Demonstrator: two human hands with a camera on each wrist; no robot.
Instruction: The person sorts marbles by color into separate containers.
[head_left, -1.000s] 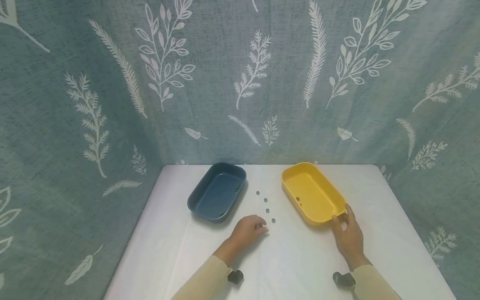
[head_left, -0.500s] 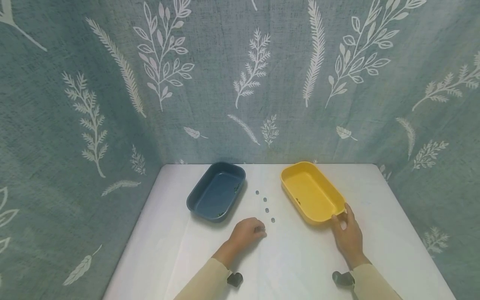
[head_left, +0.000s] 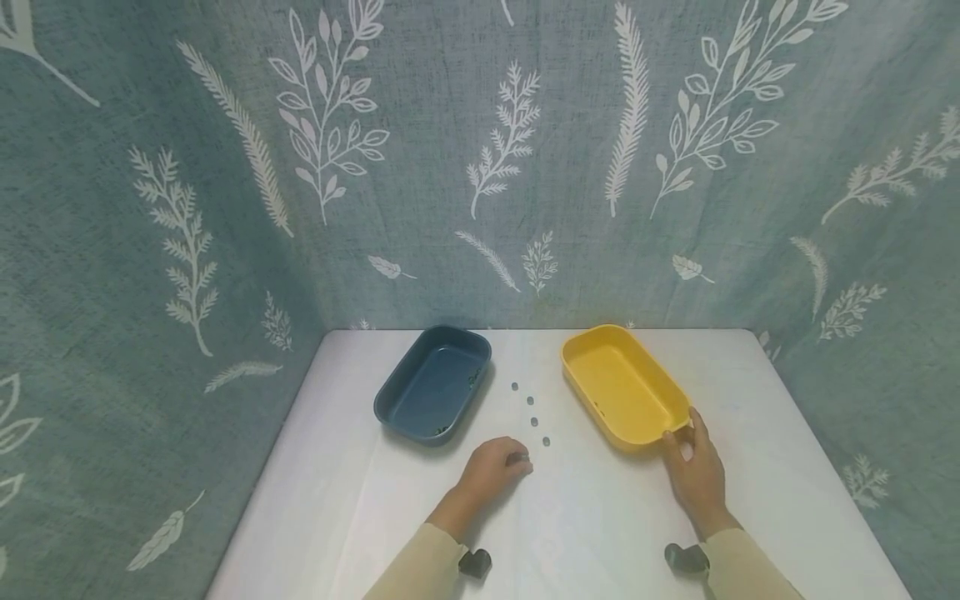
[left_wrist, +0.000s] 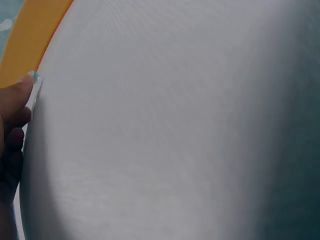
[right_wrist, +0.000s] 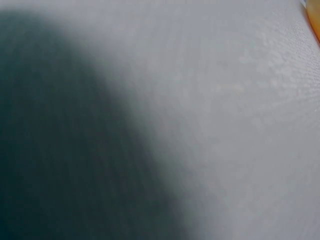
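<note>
In the head view my left hand [head_left: 491, 468] hovers low over the table's middle, fingers curled. Between thumb and forefinger it pinches what looks like a small glass pebble [left_wrist: 34, 76], pale and glossy at the thumb tip in the left wrist view. Several more grey pebbles [head_left: 534, 422] lie in a loose line just beyond this hand. My right hand [head_left: 697, 475] grips the near right corner of a yellow tray [head_left: 660, 375], thumb and fingers at its rim. The right wrist view catches only a sliver of the tray, and no hand.
A dark blue tray [head_left: 401, 379] stands at the back left, left of the pebbles. Both trays rest on a white table [head_left: 585, 533]. Leaf-patterned curtain cloth [head_left: 450, 167] rises behind the table and along both sides.
The left hand has drawn slightly toward me and its fingers have closed more. A dark spot inside the yellow tray's left side is no longer visible. The right hand and both trays stay put.
</note>
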